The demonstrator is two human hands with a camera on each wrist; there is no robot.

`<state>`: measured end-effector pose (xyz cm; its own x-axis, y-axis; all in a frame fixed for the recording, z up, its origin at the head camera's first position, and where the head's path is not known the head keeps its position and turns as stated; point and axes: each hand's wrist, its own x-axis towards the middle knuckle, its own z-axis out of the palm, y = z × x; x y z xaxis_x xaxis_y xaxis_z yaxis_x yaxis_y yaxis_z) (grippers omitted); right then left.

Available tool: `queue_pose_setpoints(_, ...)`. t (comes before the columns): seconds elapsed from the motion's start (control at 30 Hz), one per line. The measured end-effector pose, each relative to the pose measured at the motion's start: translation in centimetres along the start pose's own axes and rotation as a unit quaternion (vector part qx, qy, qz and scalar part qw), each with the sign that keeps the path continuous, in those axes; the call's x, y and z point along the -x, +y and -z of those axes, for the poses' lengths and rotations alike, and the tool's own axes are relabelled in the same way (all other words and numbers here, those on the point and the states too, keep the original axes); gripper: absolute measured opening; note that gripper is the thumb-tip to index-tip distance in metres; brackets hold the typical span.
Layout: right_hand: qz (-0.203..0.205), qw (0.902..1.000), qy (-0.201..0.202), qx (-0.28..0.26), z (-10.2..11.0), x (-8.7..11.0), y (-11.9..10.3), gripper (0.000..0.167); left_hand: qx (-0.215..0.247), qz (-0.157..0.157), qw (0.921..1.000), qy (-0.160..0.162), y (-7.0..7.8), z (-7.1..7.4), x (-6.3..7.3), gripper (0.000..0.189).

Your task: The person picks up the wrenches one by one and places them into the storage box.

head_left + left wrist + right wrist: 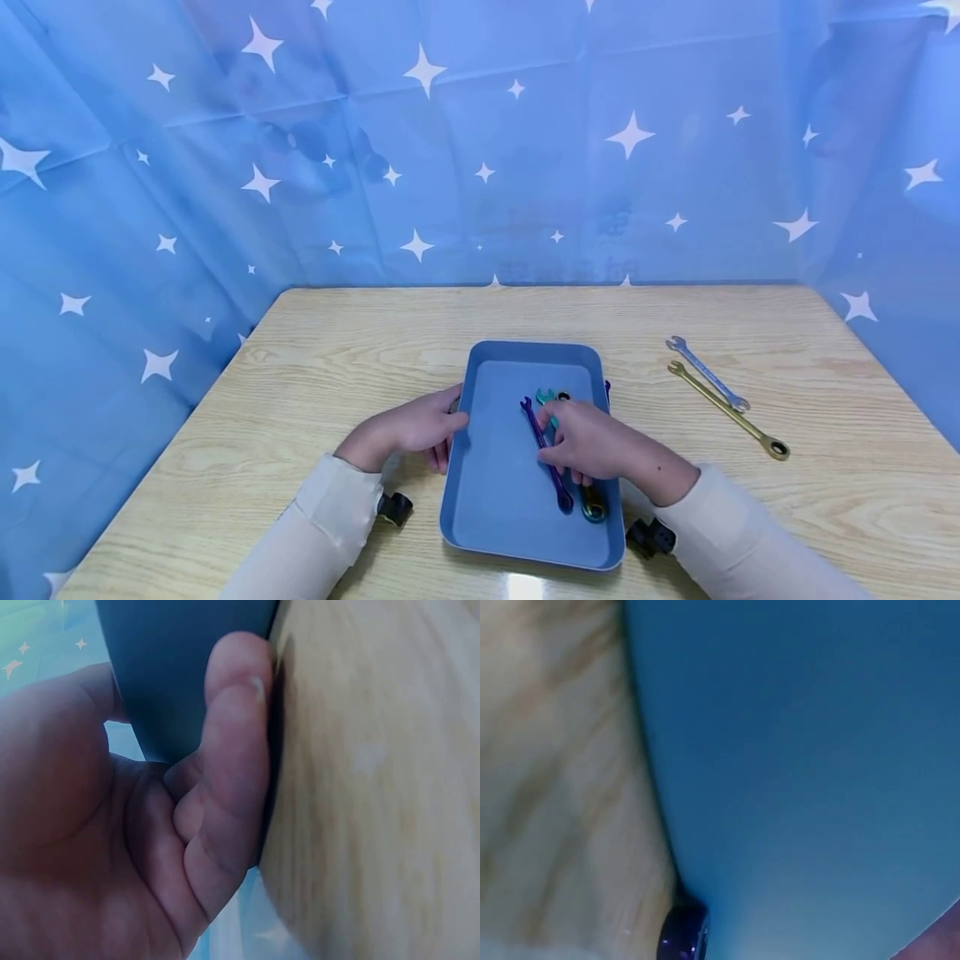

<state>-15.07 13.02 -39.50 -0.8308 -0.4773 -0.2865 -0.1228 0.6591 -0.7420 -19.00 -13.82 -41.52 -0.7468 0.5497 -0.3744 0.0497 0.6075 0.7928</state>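
A blue rectangular tray (491, 517) lies on the table, and my left hand (420, 425) grips its left rim. In the left wrist view, curled fingers (236, 750) lie against the tray's dark outer wall (172, 667). Inside the tray, my right hand (596, 442) pinches a purple combination wrench (557, 483) between thumb and index finger. Beside it lie a green wrench (544, 396) and a gold-toned ratchet wrench (593, 505), both partly hidden under the right hand. The right wrist view shows mostly the tray's outer wall (795, 765).
To the right on the wooden table (337, 350) lie a silver wrench (708, 375) and a gold ratchet wrench (727, 408). A purple wrench end (607, 387) shows just outside the tray's right wall. Behind the table hangs a blue star-patterned cloth (525, 208).
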Motion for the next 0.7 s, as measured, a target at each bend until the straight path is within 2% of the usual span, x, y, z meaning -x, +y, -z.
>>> queue_pose_setpoints(0.23, -0.009, 0.9996, 0.014, 0.021, -0.08, -0.13, 0.01, 0.034, -0.007, -0.001, 1.0, 0.002, 0.16, 0.03, -0.13, 0.046)
queue_pose_setpoints(0.47, 0.024, 0.9996, 0.002, 0.013, 0.0, -0.2, 0.13, 0.019, 0.001, 0.003, 1.0, 0.003, 0.09, 0.14, -0.11, 0.054)
queue_pose_setpoints(0.7, 0.051, 0.9987, 0.004, -0.002, 0.2, 0.1, 0.65, 0.02, 0.002, 0.001, 1.0, 0.0, -0.03, -0.08, -0.03, 0.054)
